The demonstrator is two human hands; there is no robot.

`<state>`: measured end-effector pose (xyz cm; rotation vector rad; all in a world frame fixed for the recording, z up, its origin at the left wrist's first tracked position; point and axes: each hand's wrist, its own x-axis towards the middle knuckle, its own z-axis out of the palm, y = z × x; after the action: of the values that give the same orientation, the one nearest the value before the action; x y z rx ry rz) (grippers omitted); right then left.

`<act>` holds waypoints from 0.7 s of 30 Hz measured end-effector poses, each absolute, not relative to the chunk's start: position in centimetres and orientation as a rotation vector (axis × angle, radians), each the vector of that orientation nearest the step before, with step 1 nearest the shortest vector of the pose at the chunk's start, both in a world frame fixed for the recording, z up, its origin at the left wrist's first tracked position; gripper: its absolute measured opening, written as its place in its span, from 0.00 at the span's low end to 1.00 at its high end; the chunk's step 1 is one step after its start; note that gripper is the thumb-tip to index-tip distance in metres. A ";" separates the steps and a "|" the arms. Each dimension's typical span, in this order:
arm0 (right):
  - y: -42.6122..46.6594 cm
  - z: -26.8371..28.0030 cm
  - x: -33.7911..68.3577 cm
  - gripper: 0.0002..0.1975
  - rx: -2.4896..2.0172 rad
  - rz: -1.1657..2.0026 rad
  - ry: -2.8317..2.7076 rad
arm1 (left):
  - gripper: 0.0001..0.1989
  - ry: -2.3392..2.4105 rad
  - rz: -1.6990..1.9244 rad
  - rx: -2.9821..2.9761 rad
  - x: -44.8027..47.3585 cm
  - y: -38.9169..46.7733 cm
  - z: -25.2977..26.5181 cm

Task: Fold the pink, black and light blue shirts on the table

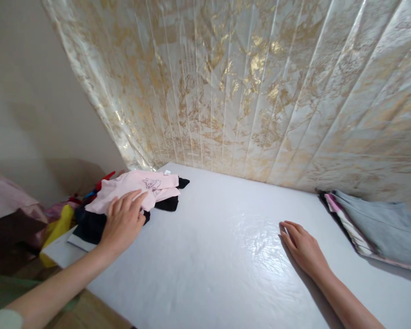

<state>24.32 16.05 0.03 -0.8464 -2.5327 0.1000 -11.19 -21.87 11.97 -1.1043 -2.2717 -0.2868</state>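
My left hand [123, 221] lies over the near edge of a pink shirt [130, 182] with a dark line drawing on it, fingers stretched out and not visibly gripping. Under the shirt are black garments [89, 226], partly hidden by it and by my hand. My right hand [302, 246] rests on the white table [205, 246], palm down, fingers extended and holding nothing. Further right, a stack of folded clothes has a grey garment [383, 224] on top, with white, pink and black layers showing below it. My right hand is apart from that stack.
A white and gold patterned curtain [226, 91] hangs along the table's back edge. Beyond the left edge lie more clothes, including a yellow piece [60, 230], and a pink cloth [7, 194]. A plain wall [27, 114] stands on the left.
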 end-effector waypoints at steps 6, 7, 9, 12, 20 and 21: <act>15.6 0.3 24.2 0.21 -0.865 0.120 -2.522 | 0.18 -2.334 -0.195 -0.957 -15.3 -23.7 15.0; 15.6 0.3 24.2 0.21 -0.868 0.131 -2.522 | 0.18 -2.357 -0.228 -0.973 -15.1 -22.7 15.9; 15.5 0.5 24.1 0.21 -0.873 0.160 -2.514 | 0.19 -2.381 -0.304 -1.026 -13.8 -20.0 18.0; 15.0 1.3 23.8 0.20 -0.860 0.229 -2.478 | 0.17 -2.323 -0.461 -1.110 -9.7 -14.8 21.4; 6.5 10.0 23.3 0.20 -0.490 0.892 -2.364 | 0.10 -2.058 -1.106 -1.622 0.6 -4.2 27.3; 5.3 10.7 23.3 0.24 -0.447 0.945 -2.352 | 0.10 -2.046 -1.181 -1.658 1.2 -3.3 27.5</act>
<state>23.29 5.30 10.71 -0.4468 -2.3515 0.9447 1.24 -3.25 27.52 -1.6577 -2.0457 -1.1813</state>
